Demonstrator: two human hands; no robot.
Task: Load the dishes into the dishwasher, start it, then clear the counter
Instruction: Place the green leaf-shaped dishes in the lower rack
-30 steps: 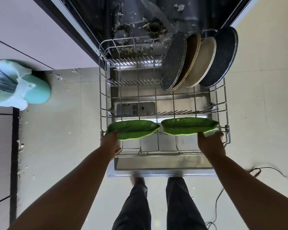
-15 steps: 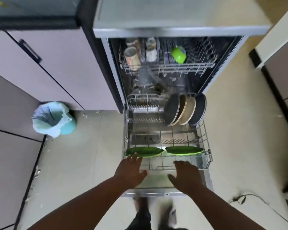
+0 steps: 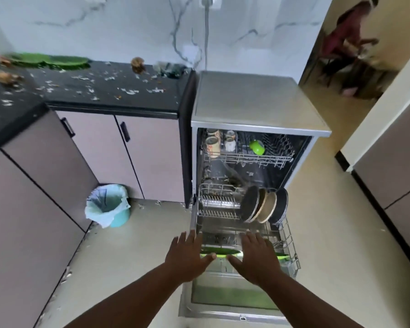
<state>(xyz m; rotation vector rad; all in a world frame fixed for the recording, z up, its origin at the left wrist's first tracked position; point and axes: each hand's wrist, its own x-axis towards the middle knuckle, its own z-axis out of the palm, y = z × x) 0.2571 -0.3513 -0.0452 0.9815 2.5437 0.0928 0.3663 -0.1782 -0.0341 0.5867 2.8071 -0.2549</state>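
The dishwasher (image 3: 258,102) stands open with its door (image 3: 232,299) folded down. Its lower rack (image 3: 291,247) is pulled out and holds several round plates (image 3: 263,204) on edge at the back and two green leaf-shaped plates (image 3: 220,251) at the front. My left hand (image 3: 187,254) and my right hand (image 3: 253,256) hover over the front of the rack, fingers spread, holding nothing. The upper rack (image 3: 246,159) carries mugs and a green cup (image 3: 257,147). More green leaf plates (image 3: 50,60) lie on the black counter (image 3: 109,91).
Scraps and crumbs litter the counter, with a brown lump (image 3: 137,65) and a glass item (image 3: 171,69) near the wall. A lined teal bin (image 3: 109,204) stands on the floor by the cabinets. Another person (image 3: 350,43) is in the room at the back right.
Both hands have let go of the green leaf plates, which now rest in the rack, and drawn back. My view has risen, taking in the counter.
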